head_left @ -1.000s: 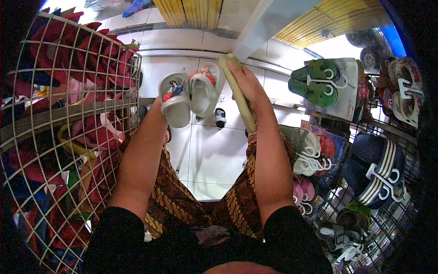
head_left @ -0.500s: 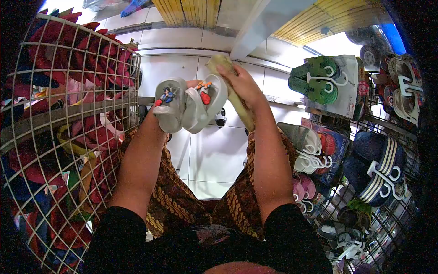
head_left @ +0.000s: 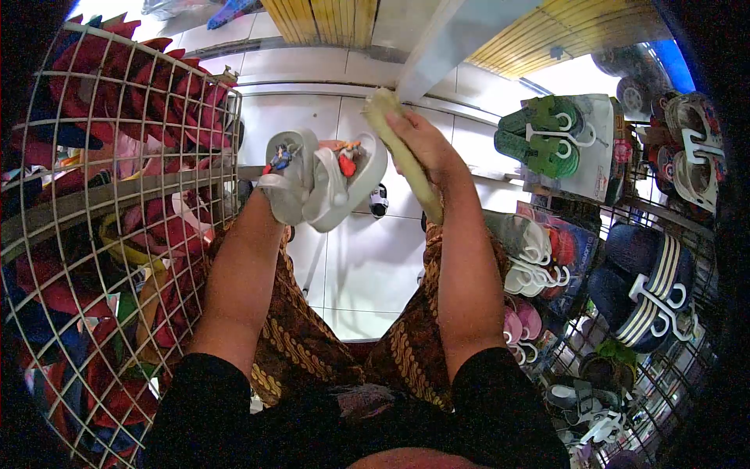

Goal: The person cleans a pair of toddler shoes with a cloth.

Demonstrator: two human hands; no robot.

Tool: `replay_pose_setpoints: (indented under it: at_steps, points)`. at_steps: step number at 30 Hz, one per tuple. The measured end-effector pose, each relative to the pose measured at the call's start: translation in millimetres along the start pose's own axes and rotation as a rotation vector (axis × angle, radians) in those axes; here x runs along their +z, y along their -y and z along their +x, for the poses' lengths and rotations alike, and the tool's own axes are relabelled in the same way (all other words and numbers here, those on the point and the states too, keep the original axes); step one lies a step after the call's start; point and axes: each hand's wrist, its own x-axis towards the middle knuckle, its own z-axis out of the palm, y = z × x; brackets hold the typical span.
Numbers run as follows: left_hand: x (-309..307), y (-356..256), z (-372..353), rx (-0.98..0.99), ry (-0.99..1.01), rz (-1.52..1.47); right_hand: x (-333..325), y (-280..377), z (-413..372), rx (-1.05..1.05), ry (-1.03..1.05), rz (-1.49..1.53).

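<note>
My left hand (head_left: 331, 145) holds a pair of pale grey rubber sandals (head_left: 336, 195) with small coloured figures on them; the sandals sit in front of that hand, hiding most of its grip from my view. My right hand (head_left: 426, 148) is closed around a long, folded, pale yellow-green cloth (head_left: 380, 117), its upper end just beside the sandals. Below, I see a black-and-white sandal (head_left: 379, 202) on the white tiled floor (head_left: 367, 273).

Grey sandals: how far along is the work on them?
Done: both grey sandals are up in the left hand. Underway: the right hand holds a pale cloth close beside them. Left, probably: putting them down. Whether any wiping is finished, I cannot tell.
</note>
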Motion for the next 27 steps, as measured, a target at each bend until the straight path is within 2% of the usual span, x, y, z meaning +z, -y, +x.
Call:
replay_pose_setpoints:
  at_steps: [2, 3, 6, 7, 9, 12, 15, 17, 18, 20, 24, 27]
  points:
    - [-1.5, 0.2, 0.2, -0.012, -0.005, 0.02, 4.3, 14.9, -13.8, 0.025, -0.001, 0.011]
    - [-2.4, 1.5, 1.8, -0.038, -0.011, 0.035, -2.3, 10.1, -6.9, 0.126, 0.059, -0.041]
    - [1.5, 8.7, 6.5, -0.145, -0.063, 0.062, 14.1, -12.0, 5.7, -0.085, 0.068, 0.091]
    - [2.8, 6.6, 7.1, -0.162, -0.072, 0.059, 14.1, -3.2, 0.2, 0.007, 0.083, -0.058]
    - [2.7, 2.3, 5.3, -0.178, -0.059, 0.03, 14.1, -7.8, 4.1, -0.043, 0.059, -0.06]
    - [-10.6, 7.7, 1.8, 0.042, 0.101, -0.07, -2.1, -2.3, 2.0, -0.022, 0.052, -0.121]
    - [-8.3, 6.8, 4.0, -0.001, 0.031, 0.037, -2.5, 5.8, -7.0, 0.039, 0.015, -0.153]
    - [-5.9, 5.2, 6.1, -0.024, -0.018, 0.11, 3.4, -5.8, -1.4, -0.034, 0.062, -0.089]
    - [-1.6, 6.2, 10.6, -0.147, -0.098, 0.102, 7.0, -6.3, -0.2, -0.073, 0.084, -0.057]
    - [14.4, 12.7, 10.9, -0.196, -0.21, 0.058, 8.8, -5.0, 1.8, -0.023, 0.103, -0.172]
    - [-1.4, 4.9, 5.6, -0.035, -0.069, -0.033, 5.5, -2.1, -1.5, 0.006, 0.073, -0.056]
    - [-8.0, 1.9, 2.5, 0.002, -0.063, -0.013, -0.2, 12.1, -11.1, 0.051, 0.086, -0.021]
